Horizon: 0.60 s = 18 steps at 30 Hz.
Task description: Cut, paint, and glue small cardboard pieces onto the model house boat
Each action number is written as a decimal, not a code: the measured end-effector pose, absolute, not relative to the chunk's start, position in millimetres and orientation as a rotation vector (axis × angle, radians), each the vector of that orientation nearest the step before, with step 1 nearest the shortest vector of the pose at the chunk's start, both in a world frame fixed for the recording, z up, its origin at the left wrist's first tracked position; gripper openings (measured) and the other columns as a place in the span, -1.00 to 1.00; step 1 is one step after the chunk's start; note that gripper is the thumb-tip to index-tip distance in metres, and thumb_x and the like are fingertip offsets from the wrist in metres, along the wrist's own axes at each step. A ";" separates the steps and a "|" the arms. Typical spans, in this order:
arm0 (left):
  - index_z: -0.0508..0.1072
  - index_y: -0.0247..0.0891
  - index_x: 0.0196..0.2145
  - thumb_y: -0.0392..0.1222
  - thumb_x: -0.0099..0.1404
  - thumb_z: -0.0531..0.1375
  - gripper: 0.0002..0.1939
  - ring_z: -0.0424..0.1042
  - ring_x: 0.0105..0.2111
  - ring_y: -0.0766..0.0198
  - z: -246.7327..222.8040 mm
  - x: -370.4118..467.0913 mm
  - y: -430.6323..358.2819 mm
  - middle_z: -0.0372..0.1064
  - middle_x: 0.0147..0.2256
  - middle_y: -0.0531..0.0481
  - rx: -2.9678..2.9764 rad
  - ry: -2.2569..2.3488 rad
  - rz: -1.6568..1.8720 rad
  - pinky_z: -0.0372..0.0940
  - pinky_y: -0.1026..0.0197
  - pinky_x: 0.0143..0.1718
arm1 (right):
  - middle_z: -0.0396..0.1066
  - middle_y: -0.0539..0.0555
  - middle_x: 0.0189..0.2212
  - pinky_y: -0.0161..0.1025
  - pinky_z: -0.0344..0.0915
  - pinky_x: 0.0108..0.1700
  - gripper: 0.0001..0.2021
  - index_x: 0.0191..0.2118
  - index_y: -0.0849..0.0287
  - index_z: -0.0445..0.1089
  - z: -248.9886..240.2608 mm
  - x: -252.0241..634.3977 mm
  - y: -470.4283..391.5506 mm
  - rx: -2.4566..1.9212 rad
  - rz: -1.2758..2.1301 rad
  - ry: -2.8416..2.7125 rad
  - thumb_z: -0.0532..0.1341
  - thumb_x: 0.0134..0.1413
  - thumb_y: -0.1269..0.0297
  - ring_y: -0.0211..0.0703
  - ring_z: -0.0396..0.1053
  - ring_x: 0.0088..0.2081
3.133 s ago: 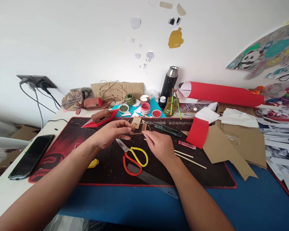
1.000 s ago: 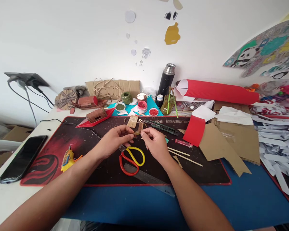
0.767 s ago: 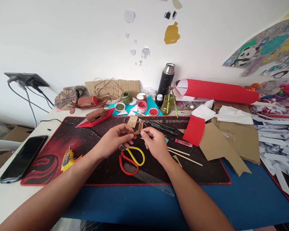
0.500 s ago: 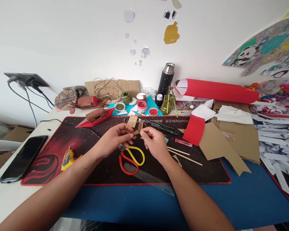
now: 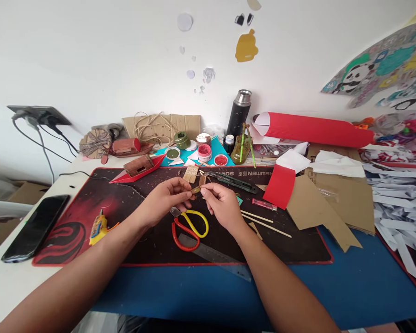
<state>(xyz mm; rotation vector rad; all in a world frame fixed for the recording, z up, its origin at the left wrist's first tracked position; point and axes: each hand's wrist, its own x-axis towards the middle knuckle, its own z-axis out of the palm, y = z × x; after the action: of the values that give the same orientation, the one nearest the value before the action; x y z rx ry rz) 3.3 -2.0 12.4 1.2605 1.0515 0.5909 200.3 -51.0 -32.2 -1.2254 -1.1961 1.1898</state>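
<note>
Between my fingertips is a small brown strip (image 5: 195,190), apparently cardboard. My left hand (image 5: 168,200) pinches its left end, and my right hand (image 5: 222,203) pinches the right end. Just below them lie scissors (image 5: 205,226) with one yellow and one red handle, blades partly hidden by my left hand. A transparent ruler (image 5: 218,259) is partly under the scissors. Beyond my hands rest a dark utility knife (image 5: 235,182) and a piece of printed cardboard (image 5: 191,174). Thin wooden sticks (image 5: 266,225) lie right of my right hand.
A red model boat (image 5: 138,169), paint pots (image 5: 204,152) and a flask (image 5: 239,113) stand at the back. On the left are a glue gun (image 5: 100,229) and a phone (image 5: 34,227). Cardboard sheets (image 5: 312,203), a red roll (image 5: 312,129) and paper strips (image 5: 398,203) fill the right.
The brown strip is tilted slightly differently between my fingertips, showing a more olive face. Both hands stay in nearly the same place; nothing else has moved.
</note>
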 end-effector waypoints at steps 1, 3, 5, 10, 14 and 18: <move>0.47 -0.23 -0.22 0.06 0.13 0.52 -0.56 0.57 -0.42 0.26 12.0 3.8 -1.8 0.60 -0.31 -0.01 1.257 1.053 0.600 0.46 0.25 -0.42 | 0.28 -0.11 -0.62 -0.30 0.16 -0.54 -0.72 -0.18 0.14 0.55 -32.4 200.3 -51.0 -1.227 1.191 -1.195 0.28 0.30 0.01 -0.26 0.23 -0.62; 0.48 -0.23 -0.23 0.05 0.12 0.52 -0.56 0.57 -0.42 0.27 11.1 4.5 -1.0 0.60 -0.33 0.00 1.258 1.055 0.618 0.48 0.24 -0.39 | 0.28 -0.11 -0.63 -0.30 0.17 -0.54 -0.72 -0.18 0.15 0.55 -32.1 200.4 -50.8 -1.233 1.196 -1.193 0.28 0.29 0.01 -0.26 0.23 -0.62; 0.47 -0.23 -0.24 0.04 0.10 0.53 -0.56 0.56 -0.44 0.27 10.3 4.8 -0.2 0.58 -0.36 0.02 1.267 1.057 0.633 0.49 0.23 -0.39 | 0.28 -0.11 -0.64 -0.31 0.16 -0.54 -0.70 -0.18 0.15 0.55 -30.9 200.5 -50.6 -1.238 1.209 -1.194 0.29 0.28 0.00 -0.26 0.23 -0.62; 0.47 -0.23 -0.24 0.02 0.13 0.50 -0.60 0.54 -0.47 0.28 12.7 3.8 -0.4 0.55 -0.40 0.06 1.340 1.079 0.631 0.48 0.23 -0.42 | 0.29 -0.11 -0.64 -0.32 0.15 -0.56 -0.65 -0.27 0.15 0.50 -27.2 200.7 -50.9 -1.238 1.253 -1.193 0.27 0.29 -0.08 -0.29 0.20 -0.64; 0.47 -0.22 -0.23 0.03 0.18 0.47 -0.62 0.53 -0.50 0.28 16.8 3.2 -1.9 0.53 -0.43 0.07 1.404 1.098 0.621 0.45 0.24 -0.46 | 0.29 -0.12 -0.64 -0.33 0.14 -0.57 -0.64 -0.27 0.15 0.47 -27.5 200.3 -51.0 -1.226 1.280 -1.178 0.27 0.29 -0.09 -0.29 0.19 -0.64; 0.47 -0.21 -0.22 0.07 0.21 0.46 -0.62 0.53 -0.51 0.25 18.5 3.6 -2.5 0.54 -0.45 0.06 1.447 1.107 0.601 0.44 0.23 -0.48 | 0.30 -0.12 -0.63 -0.33 0.15 -0.57 -0.65 -0.22 0.15 0.50 -28.4 199.6 -50.8 -1.229 1.289 -1.173 0.29 0.25 -0.08 -0.29 0.20 -0.64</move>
<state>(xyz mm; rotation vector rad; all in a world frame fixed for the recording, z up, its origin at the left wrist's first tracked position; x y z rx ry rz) 3.6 -2.5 18.5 1.4467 1.1073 0.6006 199.6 -50.8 -28.4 -1.2290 -1.1732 1.2890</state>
